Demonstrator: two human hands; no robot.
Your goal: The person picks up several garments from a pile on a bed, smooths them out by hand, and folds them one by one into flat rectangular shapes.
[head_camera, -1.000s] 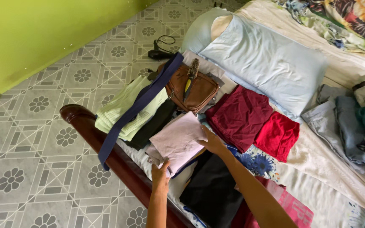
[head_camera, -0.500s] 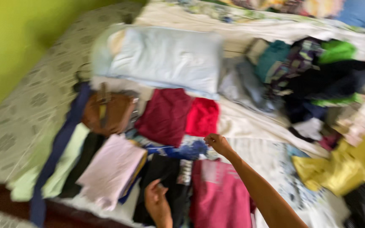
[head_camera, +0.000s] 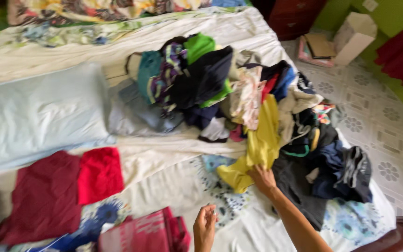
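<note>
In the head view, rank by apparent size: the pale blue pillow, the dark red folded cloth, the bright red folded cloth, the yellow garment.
1. Pale blue pillow, largest.
2. Dark red cloth.
3. Yellow garment and bright red cloth look alike in area; the yellow one is crumpled and touched by the right hand, so I won't rank them.

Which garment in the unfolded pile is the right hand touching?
The yellow garment, draped down the pile's front edge; the right hand rests on its lower end.

Soft matt yellow cloth garment (head_camera: 260,147), crumpled cotton bedsheet (head_camera: 173,182), smooth pale pillowcase (head_camera: 38,114), glossy dark wooden bed frame (head_camera: 397,233), patterned floor tiles (head_camera: 388,135)
</note>
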